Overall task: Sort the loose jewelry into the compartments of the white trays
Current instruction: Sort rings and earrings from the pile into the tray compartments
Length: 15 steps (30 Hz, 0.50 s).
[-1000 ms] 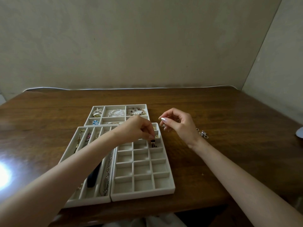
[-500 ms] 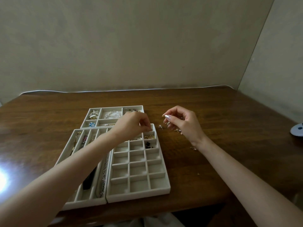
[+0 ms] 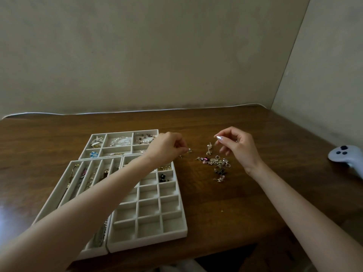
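Observation:
Three white trays lie on the left of the wooden table: a back tray (image 3: 125, 131) with brooches and beads, a long-slot tray (image 3: 59, 191) with chains, and a grid tray (image 3: 183, 213). In the grid tray's upper right cells lie black earrings (image 3: 163, 177) and gold pieces (image 3: 165, 168). My left hand (image 3: 167, 148) reaches past the grid tray's far right corner and pinches a small pearl stud (image 3: 189, 150) just above the table. Loose jewelry (image 3: 216, 163) is piled to the right. My right hand (image 3: 237, 146) hovers over the pile, fingers apart, with an earring (image 3: 209, 148) beside its index fingertip.
A pale blue game controller (image 3: 345, 156) lies near the table's right edge. A white cable (image 3: 137, 111) runs along the back edge against the wall. Glare shines on the table at the far left. My left forearm crosses over the long-slot and grid trays.
My left hand left the grid tray, where a black earring now lies, moved right to the table and pinched a stud. My right hand rose, uncovering the pile.

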Tool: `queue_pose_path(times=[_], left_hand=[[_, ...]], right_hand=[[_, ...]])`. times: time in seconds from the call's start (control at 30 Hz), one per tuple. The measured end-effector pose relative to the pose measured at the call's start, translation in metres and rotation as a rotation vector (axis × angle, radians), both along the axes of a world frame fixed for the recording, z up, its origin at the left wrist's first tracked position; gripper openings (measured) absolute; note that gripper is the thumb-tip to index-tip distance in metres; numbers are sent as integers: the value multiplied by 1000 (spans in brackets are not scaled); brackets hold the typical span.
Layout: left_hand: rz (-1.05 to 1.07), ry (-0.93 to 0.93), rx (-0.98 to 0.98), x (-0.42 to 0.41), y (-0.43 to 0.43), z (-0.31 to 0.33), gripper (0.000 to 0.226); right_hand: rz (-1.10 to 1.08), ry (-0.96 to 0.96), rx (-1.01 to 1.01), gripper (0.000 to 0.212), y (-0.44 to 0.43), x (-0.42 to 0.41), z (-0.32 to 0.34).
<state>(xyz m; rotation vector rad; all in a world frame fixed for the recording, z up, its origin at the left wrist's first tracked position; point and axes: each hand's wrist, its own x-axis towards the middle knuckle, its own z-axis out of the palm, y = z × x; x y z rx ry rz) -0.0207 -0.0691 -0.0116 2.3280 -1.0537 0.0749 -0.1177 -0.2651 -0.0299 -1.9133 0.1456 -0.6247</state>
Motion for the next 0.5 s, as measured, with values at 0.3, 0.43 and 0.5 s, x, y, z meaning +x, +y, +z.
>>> queue_pose_path(times=[0.3, 0.43, 0.5], left_hand=[[-6, -3, 74, 1, -36, -25, 10], [-48, -61, 132, 6, -51, -32, 28], [-86, -112, 225, 7, -59, -34, 36]], right_hand=[[-34, 137, -217, 11, -26, -11, -15], [-19, 128, -323, 16, -26, -10, -27], [14, 132, -364, 16, -26, -9, -31]])
